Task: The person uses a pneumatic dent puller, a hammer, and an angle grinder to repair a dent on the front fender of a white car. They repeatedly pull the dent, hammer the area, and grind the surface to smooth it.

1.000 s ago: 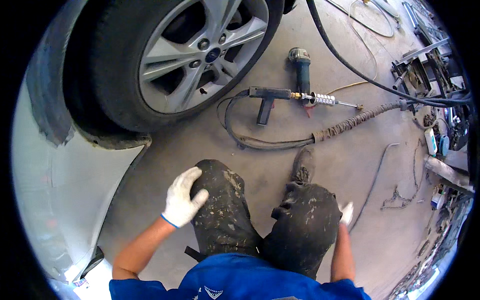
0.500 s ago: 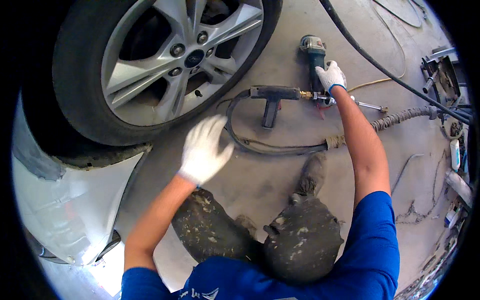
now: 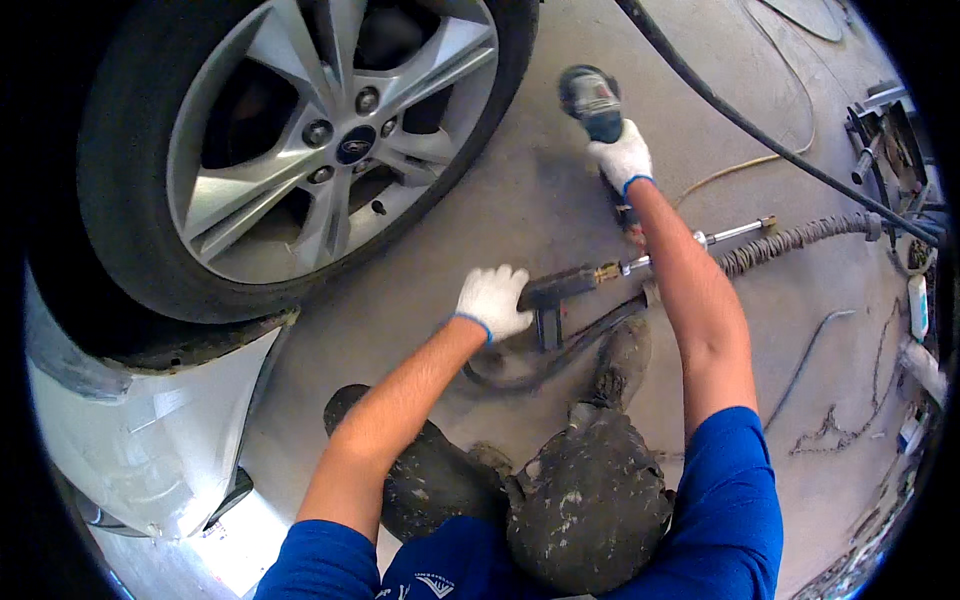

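My right hand (image 3: 622, 155), in a white glove, grips a green angle grinder (image 3: 590, 100) above the concrete floor (image 3: 700, 330), blurred by motion. My left hand (image 3: 495, 305), also gloved, is closed on the back end of a black gun-shaped tool (image 3: 560, 285) with a brass fitting and a long chrome rod (image 3: 740, 226). A black cable and a corrugated sleeved hose (image 3: 795, 245) lie by that tool. My bent knees (image 3: 590, 500) in dark, stained trousers are below my hands.
A car wheel (image 3: 300, 140) with a silver rim fills the upper left, above a pale, patched body panel (image 3: 130, 440). Cables (image 3: 715, 100) cross the upper right. Metal tools and parts (image 3: 880, 150), a thin bent rod (image 3: 800, 360) and a chain (image 3: 840, 435) lie at the right.
My right hand has lifted from my knee to the grinder and moved it up and leftward. My left hand has moved from my knee onto the black tool, which has shifted toward me.
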A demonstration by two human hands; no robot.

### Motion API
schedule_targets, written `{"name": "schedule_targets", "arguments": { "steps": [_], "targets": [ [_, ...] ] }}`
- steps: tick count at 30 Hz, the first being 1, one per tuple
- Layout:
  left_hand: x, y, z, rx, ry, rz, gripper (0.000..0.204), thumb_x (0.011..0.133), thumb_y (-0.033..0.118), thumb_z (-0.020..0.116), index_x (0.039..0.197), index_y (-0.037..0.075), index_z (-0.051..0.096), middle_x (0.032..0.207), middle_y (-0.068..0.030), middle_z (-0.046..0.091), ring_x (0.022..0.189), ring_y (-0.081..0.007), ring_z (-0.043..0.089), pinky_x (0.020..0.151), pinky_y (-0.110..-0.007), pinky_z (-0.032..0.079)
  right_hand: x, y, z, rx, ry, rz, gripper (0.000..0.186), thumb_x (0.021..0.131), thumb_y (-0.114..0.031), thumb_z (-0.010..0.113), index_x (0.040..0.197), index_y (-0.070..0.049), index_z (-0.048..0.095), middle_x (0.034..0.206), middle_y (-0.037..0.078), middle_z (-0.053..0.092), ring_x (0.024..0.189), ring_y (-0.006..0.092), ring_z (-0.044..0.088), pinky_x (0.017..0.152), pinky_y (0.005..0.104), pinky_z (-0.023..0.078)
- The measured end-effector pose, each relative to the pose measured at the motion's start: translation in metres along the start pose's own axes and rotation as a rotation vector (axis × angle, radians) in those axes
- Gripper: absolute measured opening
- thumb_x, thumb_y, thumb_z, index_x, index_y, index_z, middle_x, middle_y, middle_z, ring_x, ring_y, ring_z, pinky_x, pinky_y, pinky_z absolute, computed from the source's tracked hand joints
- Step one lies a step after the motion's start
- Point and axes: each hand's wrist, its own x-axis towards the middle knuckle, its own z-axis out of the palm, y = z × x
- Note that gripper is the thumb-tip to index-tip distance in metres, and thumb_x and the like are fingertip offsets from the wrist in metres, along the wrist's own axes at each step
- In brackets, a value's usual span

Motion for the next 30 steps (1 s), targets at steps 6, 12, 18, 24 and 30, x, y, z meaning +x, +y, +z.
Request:
{"name": "schedule_targets", "arguments": {
  "steps": [6,12,18,24,30],
  "targets": [
    [-0.045,0.013,0.052,-0.328,0.254,-0.119,0.068,0.077,0.039,0.074,0.133,0.005,0.057,0.128,-0.0226,0.063,0.116,-0.0412,0.061,0.101,-0.050,0.047,-0.131,-0.124,-0.052,0.256,-0.128,-0.360,0.063,0.071,-0.029,0.080,0.125,-0.003,0.059,0.109,0.020,0.072,0.105,0.0332,0.071,0.092,0.0399,0.055],
    [-0.137,0.052,-0.076,-0.821,0.306,0.133,0.073,0.074,0.036,0.080,0.132,0.001,0.051,0.128,-0.0250,0.061,0.117,-0.0441,0.060,0.100,-0.049,0.048,-0.239,-0.186,-0.104,1.071,-0.785,-0.160,0.066,0.074,-0.033,0.085,0.125,0.000,0.060,0.102,0.013,0.070,0.087,0.0246,0.070,0.079,0.0380,0.058],
    [-0.247,0.084,-0.075,-0.723,0.581,0.324,0.099,0.073,0.029,0.083,0.151,-0.008,0.033,0.121,-0.0292,0.061,0.109,-0.0447,0.060,0.095,-0.048,0.049,-0.307,-0.220,-0.122,1.555,-1.268,-0.204,0.087,0.063,-0.052,0.086,0.123,0.002,0.054,0.081,0.014,0.061,0.067,0.0303,0.063,0.064,0.0434,0.052],
    [-0.267,0.100,-0.075,-0.662,0.910,0.372,0.083,0.074,0.020,0.078,0.145,-0.004,0.042,0.099,-0.0222,0.065,0.093,-0.0435,0.063,0.085,-0.049,0.050,-0.338,-0.259,-0.152,1.321,-1.243,-0.442,0.074,0.066,-0.064,0.081,0.106,-0.008,0.053,0.074,0.004,0.055,0.061,0.0206,0.057,0.060,0.0384,0.044],
    [-0.276,0.109,-0.078,-0.773,0.933,0.404,0.086,0.074,0.023,0.081,0.146,-0.003,0.042,0.102,-0.0228,0.065,0.095,-0.0426,0.063,0.086,-0.049,0.050,-0.354,-0.264,-0.157,1.300,-1.103,-0.390,0.075,0.067,-0.070,0.080,0.105,-0.011,0.054,0.089,0.005,0.055,0.078,0.0224,0.058,0.067,0.0382,0.044]
  ]
}}
